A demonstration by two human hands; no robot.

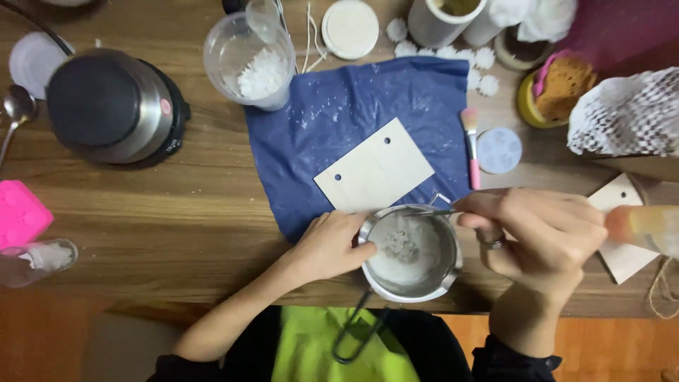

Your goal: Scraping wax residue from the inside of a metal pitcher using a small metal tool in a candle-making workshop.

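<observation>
Metal pot [412, 253] contents unclear, tweezers [433, 211] partly hidden

I see a wooden table [177, 212] with horizontal grain filling most of the view. Below its near edge I see orange-brown flooring [615, 346]. Lighting is warm and dim toward the corners.

two wooden tags [375, 173], one metal pot [410, 255], one pink brush [472, 145]
</observation>
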